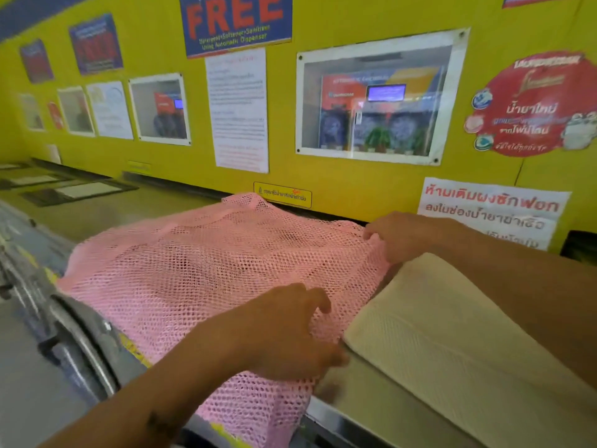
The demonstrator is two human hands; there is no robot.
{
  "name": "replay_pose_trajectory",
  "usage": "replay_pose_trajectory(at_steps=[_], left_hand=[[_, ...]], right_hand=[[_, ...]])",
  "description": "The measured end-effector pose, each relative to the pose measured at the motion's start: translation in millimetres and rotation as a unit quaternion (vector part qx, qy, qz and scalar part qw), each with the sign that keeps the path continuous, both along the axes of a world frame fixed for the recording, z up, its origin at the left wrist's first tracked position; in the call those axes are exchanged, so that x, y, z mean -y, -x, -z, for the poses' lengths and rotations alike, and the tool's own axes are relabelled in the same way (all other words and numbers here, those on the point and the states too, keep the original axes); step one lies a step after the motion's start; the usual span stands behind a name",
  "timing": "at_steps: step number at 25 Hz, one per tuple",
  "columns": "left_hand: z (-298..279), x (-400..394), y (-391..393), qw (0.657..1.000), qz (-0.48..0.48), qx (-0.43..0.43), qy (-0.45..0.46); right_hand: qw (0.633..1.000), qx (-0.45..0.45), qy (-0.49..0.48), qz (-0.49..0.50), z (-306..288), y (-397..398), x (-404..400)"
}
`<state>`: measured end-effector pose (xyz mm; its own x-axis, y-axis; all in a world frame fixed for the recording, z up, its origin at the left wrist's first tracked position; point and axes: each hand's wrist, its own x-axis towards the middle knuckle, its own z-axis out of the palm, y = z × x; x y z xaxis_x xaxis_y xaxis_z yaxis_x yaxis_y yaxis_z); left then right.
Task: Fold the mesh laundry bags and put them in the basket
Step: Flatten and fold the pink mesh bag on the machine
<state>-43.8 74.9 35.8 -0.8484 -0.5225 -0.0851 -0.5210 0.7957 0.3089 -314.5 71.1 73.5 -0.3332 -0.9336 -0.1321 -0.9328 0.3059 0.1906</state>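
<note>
A pink mesh laundry bag (pixel 193 273) lies spread over the top of a washing machine, its near edge hanging down over the front. My left hand (pixel 287 334) rests on the bag's near right part, fingers curled and pinching the mesh. My right hand (pixel 400 236) grips the bag's far right edge near the wall. A cream mesh laundry bag (pixel 452 344) lies folded flat to the right, partly under my right forearm. No basket is in view.
The grey machine top (pixel 106 215) runs along a yellow wall (pixel 349 185) covered with posters and signs. A machine door handle (pixel 77 337) juts out at the lower left. Detergent lids (pixel 80 190) lie further left.
</note>
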Motion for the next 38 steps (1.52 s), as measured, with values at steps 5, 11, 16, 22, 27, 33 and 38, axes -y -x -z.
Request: replay_pose_trajectory(at_steps=[5,11,16,22,27,33,38], left_hand=[[3,4,2,1.0,0.004,0.022,0.017],[6,14,-1,0.99,-0.01,-0.134,-0.034],[-1,45,-29,0.956,0.03,-0.285,-0.066],[-21,127,-88,0.935,0.038,-0.337,-0.104],[-31,241,-168,0.94,-0.008,-0.329,-0.093],[-27,342,-216,0.947,-0.075,-0.31,0.03],[-16,398,-213,0.924,-0.234,-0.263,0.151]], right_hand=[[0.993,0.051,-0.097,-0.036,18,-15,3],[0.993,-0.027,0.015,-0.111,39,-17,3],[0.98,-0.15,0.094,-0.088,37,-18,38],[0.92,-0.236,0.303,-0.082,-15,-52,117],[0.911,-0.237,0.32,-0.105,-42,-121,219],[0.914,-0.252,0.284,-0.141,-32,-172,309],[0.941,-0.208,0.259,-0.069,-26,-197,383]])
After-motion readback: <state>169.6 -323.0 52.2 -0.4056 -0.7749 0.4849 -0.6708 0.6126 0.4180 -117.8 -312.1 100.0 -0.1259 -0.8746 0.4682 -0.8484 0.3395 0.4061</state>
